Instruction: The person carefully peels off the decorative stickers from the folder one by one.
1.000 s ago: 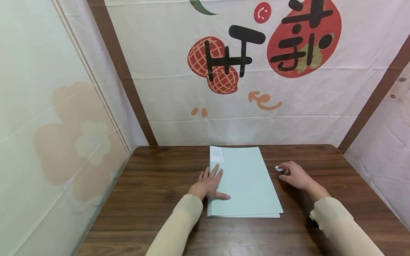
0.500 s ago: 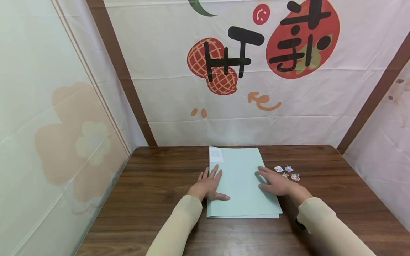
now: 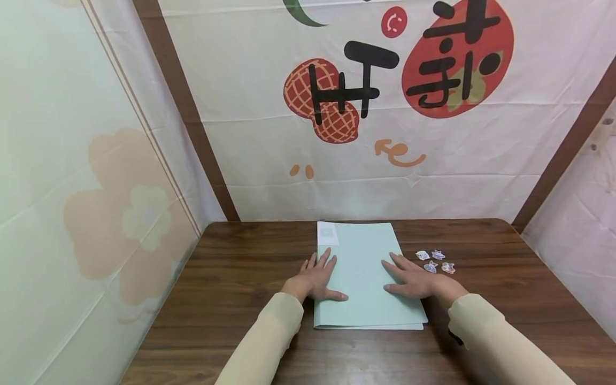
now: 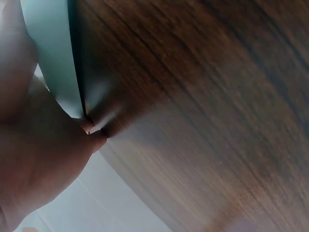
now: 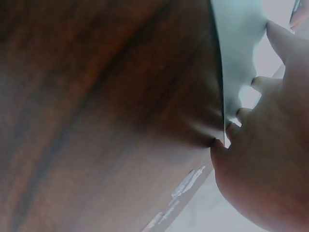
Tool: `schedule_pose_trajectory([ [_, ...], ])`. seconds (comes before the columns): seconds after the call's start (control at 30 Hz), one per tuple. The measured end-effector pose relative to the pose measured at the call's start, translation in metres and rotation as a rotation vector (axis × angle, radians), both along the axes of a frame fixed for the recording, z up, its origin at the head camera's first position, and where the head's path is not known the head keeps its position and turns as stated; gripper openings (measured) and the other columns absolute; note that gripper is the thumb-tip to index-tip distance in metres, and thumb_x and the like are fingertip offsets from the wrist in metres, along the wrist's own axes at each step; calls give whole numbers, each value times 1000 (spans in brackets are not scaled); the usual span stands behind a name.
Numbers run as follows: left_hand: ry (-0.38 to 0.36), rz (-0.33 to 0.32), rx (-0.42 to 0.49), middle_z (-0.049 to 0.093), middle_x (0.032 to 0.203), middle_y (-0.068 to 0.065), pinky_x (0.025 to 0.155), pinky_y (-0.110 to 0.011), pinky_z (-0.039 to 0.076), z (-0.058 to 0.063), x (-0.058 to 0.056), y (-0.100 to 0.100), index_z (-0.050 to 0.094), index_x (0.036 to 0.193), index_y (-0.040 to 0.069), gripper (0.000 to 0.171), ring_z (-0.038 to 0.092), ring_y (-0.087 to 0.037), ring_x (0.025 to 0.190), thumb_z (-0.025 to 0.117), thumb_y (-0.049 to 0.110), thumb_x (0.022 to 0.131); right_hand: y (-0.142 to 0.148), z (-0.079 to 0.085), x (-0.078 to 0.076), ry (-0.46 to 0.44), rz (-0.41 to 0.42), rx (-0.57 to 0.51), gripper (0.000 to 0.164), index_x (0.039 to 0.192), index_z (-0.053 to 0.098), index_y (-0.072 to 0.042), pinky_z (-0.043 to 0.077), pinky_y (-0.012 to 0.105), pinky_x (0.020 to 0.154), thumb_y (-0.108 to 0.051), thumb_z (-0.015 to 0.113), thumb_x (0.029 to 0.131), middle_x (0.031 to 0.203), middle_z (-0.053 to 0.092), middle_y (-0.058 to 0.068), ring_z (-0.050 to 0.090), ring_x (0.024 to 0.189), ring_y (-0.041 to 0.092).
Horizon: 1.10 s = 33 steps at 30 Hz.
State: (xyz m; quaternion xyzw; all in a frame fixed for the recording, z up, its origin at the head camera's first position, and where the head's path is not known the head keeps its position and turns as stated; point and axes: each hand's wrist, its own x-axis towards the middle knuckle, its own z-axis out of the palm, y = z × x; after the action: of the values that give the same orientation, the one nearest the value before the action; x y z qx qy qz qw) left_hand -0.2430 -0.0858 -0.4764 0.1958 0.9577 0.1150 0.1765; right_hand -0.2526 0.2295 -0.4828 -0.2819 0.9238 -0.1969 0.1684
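A pale mint-green folder [image 3: 364, 272] lies closed on the table, a white label [image 3: 328, 233] at its upper left corner. Fingers spread, my left hand [image 3: 315, 280] rests on the folder's left edge. On the right part of the cover my right hand [image 3: 413, 279] lies with spread fingers touching it. The left wrist view shows the folder's edge [image 4: 53, 53] beside that hand, some fingertips down by the wood. In the right wrist view the fingertips reach along the folder's other edge [image 5: 234, 58]. Several small stickers [image 3: 431, 266] lie just right of the folder.
Dark wood-grain table [image 3: 240, 278] extends on both sides of the folder. Behind it hangs a white printed cloth [image 3: 260, 133], and another cloth [image 3: 110, 224] with a flower pattern hangs at the left.
My right hand has let go of the small stickers, leaving them on the table, and moved left onto the folder. The left hand has stayed on the folder's left edge.
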Motion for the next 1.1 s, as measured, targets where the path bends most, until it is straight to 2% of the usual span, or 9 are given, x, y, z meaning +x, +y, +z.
schedule_pose_trajectory([
  [0.1,7,-17,59,0,173,-9,124,-59,12,0,-3,-5,17,165,12,103,4,-45,156,65,65,91,3,-3,-5,-8,18,-8,81,164,24,-12,14,73,115,-57,52,103,169,5,26,5,154,49],
  [0.2,-3,-21,163,4,172,-14,122,-61,16,5,-2,-13,24,163,8,95,9,-45,155,69,54,93,2,-4,-6,-19,26,-10,83,165,23,-15,13,75,114,-62,50,101,169,3,24,3,154,48],
  [0.33,-48,15,320,4,170,-23,121,-58,25,15,0,-23,28,160,3,87,16,-41,155,73,35,94,-2,0,-7,-19,24,23,84,164,22,-11,12,73,116,-61,50,102,169,3,26,3,154,49],
  [0.43,-43,86,417,14,167,-25,119,-55,31,17,-1,-27,29,159,-1,84,27,-39,151,75,28,94,-3,0,-8,10,16,77,83,164,21,-9,15,68,119,-58,49,103,169,3,25,4,155,47],
  [0.6,9,275,512,49,145,-26,107,-53,45,18,-4,-29,40,150,-7,70,52,-36,130,74,20,94,-3,3,-5,11,14,84,81,163,22,-6,16,69,118,-54,50,104,168,4,28,6,154,49],
  [0.7,-36,387,549,60,127,-26,94,-48,53,18,-5,-29,44,144,-11,65,63,-33,110,73,19,95,-4,4,-3,4,18,59,82,162,23,-5,15,71,116,-56,50,104,167,5,31,6,152,52],
  [0.8,-122,467,603,60,123,-27,88,-44,58,19,-5,-29,46,141,-15,63,68,-29,99,72,19,95,-5,3,-2,12,15,58,83,163,22,-6,14,70,118,-57,49,104,167,5,30,6,153,52],
  [0.93,-179,503,625,62,119,-27,86,-41,60,23,-5,-26,52,131,-16,53,73,-28,95,72,17,95,-5,0,-3,15,3,70,84,163,22,-7,12,69,119,-59,48,103,168,4,29,5,153,51],
  [1.1,-223,499,650,64,109,-22,80,-39,61,23,-8,-24,55,125,-16,43,73,-28,92,71,12,95,-3,-2,-3,2,-19,84,83,164,21,-8,12,68,119,-58,49,103,168,3,28,4,154,50],
])
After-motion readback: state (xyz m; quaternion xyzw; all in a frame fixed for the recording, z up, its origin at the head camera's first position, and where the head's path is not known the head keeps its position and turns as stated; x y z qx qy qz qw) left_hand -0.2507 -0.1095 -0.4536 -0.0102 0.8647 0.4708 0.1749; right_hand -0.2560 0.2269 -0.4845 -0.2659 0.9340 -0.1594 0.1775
